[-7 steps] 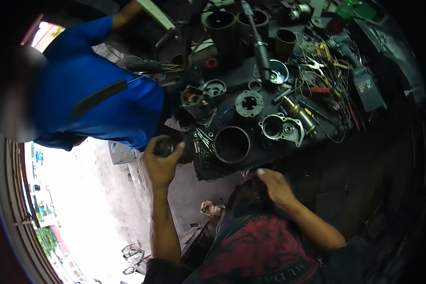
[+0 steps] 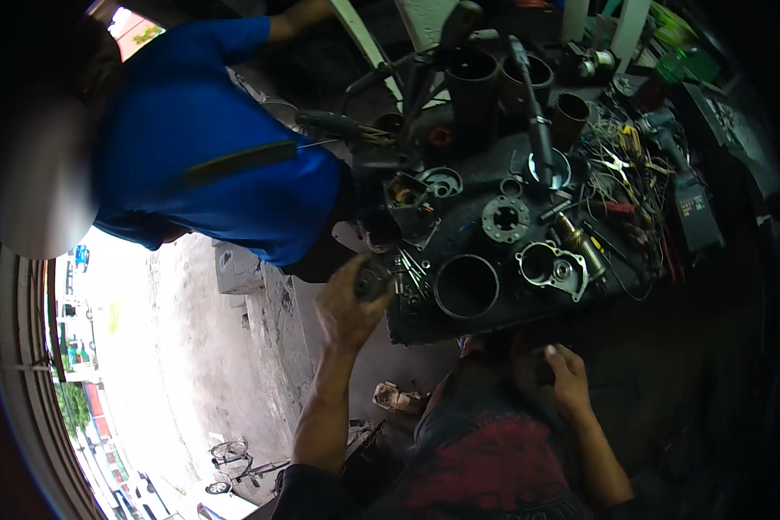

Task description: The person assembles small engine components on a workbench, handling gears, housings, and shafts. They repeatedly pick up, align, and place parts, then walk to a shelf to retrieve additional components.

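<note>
Head view: a dark round part (image 2: 373,282) is held in the left hand (image 2: 352,303), whose fingers and thumb are clamped on its sides. Both are seen to the left of a large metal ring (image 2: 466,317), which is set near the front edge of the counter (image 2: 420,327); whether the counter is touched by the held part cannot be told. The right hand (image 2: 568,377) is held nearer the wearer than the ring and to its right, off the counter's edge. Its fingers are partly bent, but whether anything is gripped there cannot be told in the shadow.

Loose bolts (image 2: 414,270) are spread just left of the ring. A pale metal housing (image 2: 552,267) is placed just to its right, and a brassy cylinder (image 2: 582,246) is laid farther right. Beyond the ring and slightly right, a round plate with holes (image 2: 494,227) is seen. A tangle of wires (image 2: 622,165) is heaped well beyond the ring to the right, with a cordless power tool (image 2: 697,217) beside it. Well to the left of the ring, a co-worker in a blue shirt (image 2: 221,173) is seen, leaning forward.
</note>
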The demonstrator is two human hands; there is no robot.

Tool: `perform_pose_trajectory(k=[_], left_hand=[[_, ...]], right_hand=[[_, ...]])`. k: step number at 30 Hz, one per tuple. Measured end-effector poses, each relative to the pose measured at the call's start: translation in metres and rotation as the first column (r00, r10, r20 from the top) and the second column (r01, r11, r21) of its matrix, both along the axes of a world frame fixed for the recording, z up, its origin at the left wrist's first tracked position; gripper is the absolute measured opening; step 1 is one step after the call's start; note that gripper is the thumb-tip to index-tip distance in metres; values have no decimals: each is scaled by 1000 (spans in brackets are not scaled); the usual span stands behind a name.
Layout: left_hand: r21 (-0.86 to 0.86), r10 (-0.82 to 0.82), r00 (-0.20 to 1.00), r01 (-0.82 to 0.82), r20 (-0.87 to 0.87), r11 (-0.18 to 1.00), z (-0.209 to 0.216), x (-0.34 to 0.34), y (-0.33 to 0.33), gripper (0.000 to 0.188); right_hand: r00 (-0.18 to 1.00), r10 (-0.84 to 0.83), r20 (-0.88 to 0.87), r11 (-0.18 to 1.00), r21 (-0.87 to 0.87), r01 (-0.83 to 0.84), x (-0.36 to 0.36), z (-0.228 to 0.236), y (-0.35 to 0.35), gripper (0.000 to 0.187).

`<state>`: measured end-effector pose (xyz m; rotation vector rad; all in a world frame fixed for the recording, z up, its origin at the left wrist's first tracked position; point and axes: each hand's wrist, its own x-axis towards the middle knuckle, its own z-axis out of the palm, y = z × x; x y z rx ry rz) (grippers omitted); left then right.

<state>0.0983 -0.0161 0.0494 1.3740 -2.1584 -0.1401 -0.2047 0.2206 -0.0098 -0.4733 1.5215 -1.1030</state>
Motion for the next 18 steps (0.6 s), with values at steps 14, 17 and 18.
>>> perform_pose_trajectory(k=[14, 17, 18], left_hand=[[360, -15, 997, 39, -70, 932, 8, -6, -11, 72], [484, 70, 997, -53, -17, 874, 1, 3, -59, 63], [515, 70, 998, -64, 8, 855, -2, 7, -77, 63]], right_hand=[[993, -52, -105, 999, -15, 51, 0, 17, -1, 20], [988, -56, -141, 998, -10, 55, -3, 14, 5, 20], [987, -53, -149, 999, -14, 52, -4, 12, 6, 20]])
